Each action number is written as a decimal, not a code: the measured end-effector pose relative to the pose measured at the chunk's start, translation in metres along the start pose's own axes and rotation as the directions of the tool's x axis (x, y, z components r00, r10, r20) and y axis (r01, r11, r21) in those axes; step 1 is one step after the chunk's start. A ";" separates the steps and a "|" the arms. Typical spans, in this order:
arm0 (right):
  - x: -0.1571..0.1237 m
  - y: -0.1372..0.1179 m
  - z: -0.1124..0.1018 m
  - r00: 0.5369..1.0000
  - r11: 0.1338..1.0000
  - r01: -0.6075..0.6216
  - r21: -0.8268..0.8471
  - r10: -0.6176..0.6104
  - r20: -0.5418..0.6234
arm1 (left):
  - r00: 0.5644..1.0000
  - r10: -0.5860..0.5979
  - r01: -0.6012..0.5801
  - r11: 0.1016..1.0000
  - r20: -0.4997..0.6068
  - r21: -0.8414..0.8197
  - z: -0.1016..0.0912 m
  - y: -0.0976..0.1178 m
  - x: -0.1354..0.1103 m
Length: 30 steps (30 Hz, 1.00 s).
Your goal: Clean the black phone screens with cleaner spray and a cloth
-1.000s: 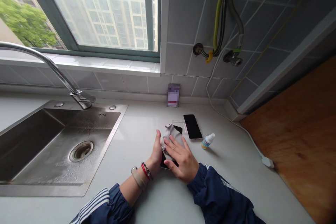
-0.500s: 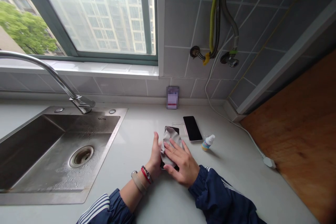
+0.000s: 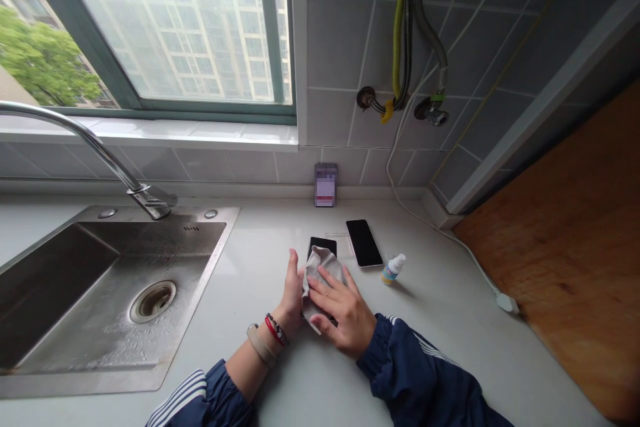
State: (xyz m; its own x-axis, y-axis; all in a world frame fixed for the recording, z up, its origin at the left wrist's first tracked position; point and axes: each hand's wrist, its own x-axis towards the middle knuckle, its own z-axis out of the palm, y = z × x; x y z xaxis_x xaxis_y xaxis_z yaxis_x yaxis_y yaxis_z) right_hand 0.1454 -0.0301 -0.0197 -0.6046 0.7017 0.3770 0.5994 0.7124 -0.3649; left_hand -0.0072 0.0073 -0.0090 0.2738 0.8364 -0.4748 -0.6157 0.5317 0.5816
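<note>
A grey cloth [image 3: 320, 267] lies over a black phone [image 3: 323, 243], whose top end shows beyond the cloth. My right hand [image 3: 345, 313] presses the cloth down on the phone, its fingers spread across the fabric. Against the phone's left side rests my left hand [image 3: 291, 297], thumb pointing up; its other fingers are mostly hidden behind the cloth and phone. Just right of them lies a second phone [image 3: 365, 243], dark screen up. A small white-capped bottle [image 3: 393, 269] stands by that phone's lower corner.
A steel sink [image 3: 200, 327] with a curved faucet [image 3: 105, 147] takes up the left. A phone with a lit, blurred screen [image 3: 326, 185] leans on the back wall. Near the second phone lies a clear flat piece [image 3: 336, 235]. A white cable with a plug [image 3: 507, 303] runs along the right.
The cloth under my right hand has shifted down the phone, baring more of its top end and covering its lower end. My left hand stays at the phone's side.
</note>
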 end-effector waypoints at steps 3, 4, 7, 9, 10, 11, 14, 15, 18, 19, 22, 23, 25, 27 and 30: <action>0.000 -0.006 0.000 0.998 0.998 0.052 0.032 -0.050 -0.043 | 1.000 -0.017 0.017 1.000 0.024 -0.001 -0.003 0.007 0.001; 0.000 -0.007 0.000 0.997 0.998 0.061 0.029 -0.059 -0.052 | 1.000 -0.019 0.019 1.000 0.024 0.009 -0.003 0.009 0.001; 0.000 -0.001 0.002 0.998 0.999 0.044 -0.008 -0.044 -0.045 | 0.999 -0.013 0.011 0.998 0.033 0.063 -0.005 0.007 0.001; 0.001 0.007 0.002 0.998 0.999 -0.016 -0.051 0.014 -0.055 | 0.994 0.017 -0.026 0.996 0.104 0.089 -0.005 0.003 0.001; 0.002 0.011 0.002 0.996 0.996 -0.060 -0.072 0.055 -0.073 | 0.988 0.032 -0.047 0.994 0.153 0.098 -0.005 0.001 0.001; 0.002 0.015 0.002 0.991 0.990 -0.107 -0.089 0.098 -0.092 | 0.979 0.046 -0.067 0.992 0.198 0.104 -0.004 -0.001 0.001; 0.003 0.022 0.001 0.972 0.971 -0.210 -0.114 0.194 -0.135 | 0.959 0.058 -0.096 0.988 0.279 0.123 0.000 -0.005 0.000; 0.003 0.021 0.000 0.972 0.970 -0.212 -0.118 0.197 -0.129 | 0.959 0.061 -0.099 0.987 0.277 0.124 0.001 -0.004 0.000; 0.002 0.013 0.001 0.994 0.988 -0.103 -0.112 0.100 -0.034 | 0.980 0.061 -0.080 0.993 0.187 0.092 0.002 -0.001 0.000; 0.001 0.010 0.002 0.999 0.993 -0.052 -0.101 0.053 0.004 | 0.989 0.050 -0.061 0.995 0.136 0.074 0.002 0.000 0.000; 0.001 0.004 0.003 0.998 0.997 0.028 -0.073 -0.024 0.051 | 0.998 0.027 -0.029 0.998 0.049 0.051 -0.001 0.002 0.001; 0.001 0.005 0.003 0.999 0.997 0.017 -0.075 -0.014 0.040 | 0.998 0.037 -0.040 0.998 0.060 0.057 -0.002 0.001 0.001; 0.002 0.011 0.002 0.999 0.995 -0.048 -0.093 0.047 -0.009 | 0.988 0.063 -0.075 0.994 0.140 0.080 -0.003 -0.002 0.002; 0.003 0.021 0.001 0.989 0.984 -0.138 -0.110 0.130 -0.073 | 0.970 0.083 -0.111 0.987 0.227 0.114 -0.002 -0.005 0.002; 0.004 0.031 0.000 0.968 0.968 -0.227 -0.108 0.211 -0.139 | 0.960 0.101 -0.147 0.976 0.260 0.160 0.000 -0.008 0.000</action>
State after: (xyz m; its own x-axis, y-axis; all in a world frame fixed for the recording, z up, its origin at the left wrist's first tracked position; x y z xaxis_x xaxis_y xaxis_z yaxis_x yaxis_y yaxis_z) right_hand 0.1615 -0.0046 -0.0292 -0.3853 0.8284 0.4065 0.7740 0.5300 -0.3464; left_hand -0.0023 0.0026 -0.0140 0.3926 0.8917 -0.2251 -0.5228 0.4177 0.7431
